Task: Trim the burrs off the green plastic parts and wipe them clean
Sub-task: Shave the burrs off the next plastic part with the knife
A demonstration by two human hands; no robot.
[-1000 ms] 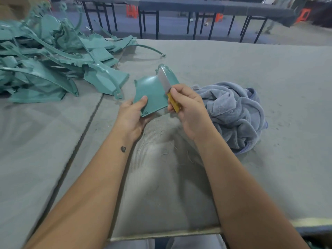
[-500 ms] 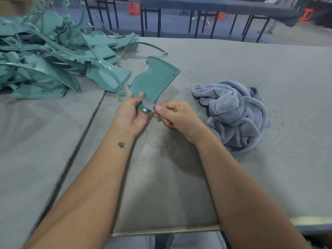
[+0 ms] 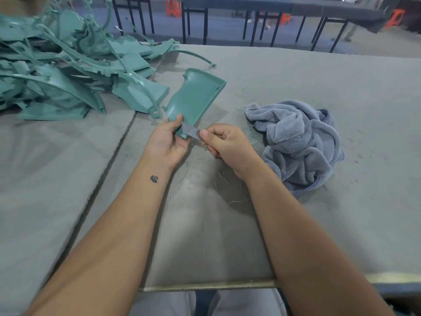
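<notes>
Head view: 1 green plastic part is held above the table, toward the middle of its far half. The near end of the part is gripped by the left hand, with the thumb pressed on the upper face. A grey blade is pinched in the right hand, fingers curled around it, and its tip is laid against the near edge of the part. A crumpled grey towel is placed on the table just beside the right hand, toward the right edge. A pile of green plastic parts is stacked at the far left corner. Thin green shavings are scattered on the table beneath the right wrist.
</notes>
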